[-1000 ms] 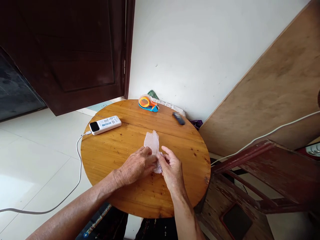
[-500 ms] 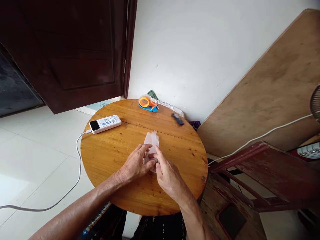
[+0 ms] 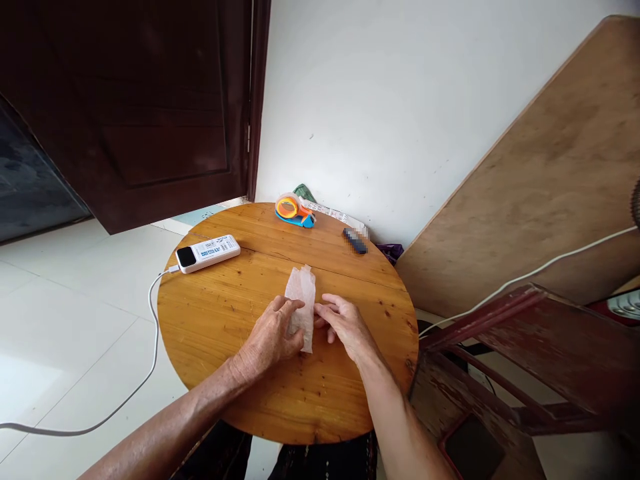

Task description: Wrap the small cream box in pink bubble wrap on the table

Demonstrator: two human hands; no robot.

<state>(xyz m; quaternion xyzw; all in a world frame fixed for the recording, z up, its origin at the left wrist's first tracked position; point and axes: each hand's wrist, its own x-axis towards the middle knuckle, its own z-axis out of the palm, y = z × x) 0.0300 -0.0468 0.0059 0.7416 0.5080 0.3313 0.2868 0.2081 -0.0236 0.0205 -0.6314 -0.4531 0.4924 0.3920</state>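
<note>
A thin, whitish, crumpled sheet (image 3: 303, 290) lies lengthwise on the round wooden table (image 3: 210, 320). My left hand (image 3: 273, 333) rests over its left edge, fingers apart, thumb and fingertips touching the sheet. Just off the right edge is my right hand (image 3: 345, 325), its fingers loosely curled and apart with nothing seen between them. The undersides of both hands are hidden.
A white power bank (image 3: 213, 254) with a cable lies at the table's left. Toward the back are an orange and blue tape dispenser (image 3: 295, 211) and a dark blurred object (image 3: 355, 241). A reddish wooden chair (image 3: 550, 353) stands at the right.
My right hand has moved right, off the sheet and away from my left hand. More of the sheet shows and it looks flatter. My left hand has shifted slightly down and left.
</note>
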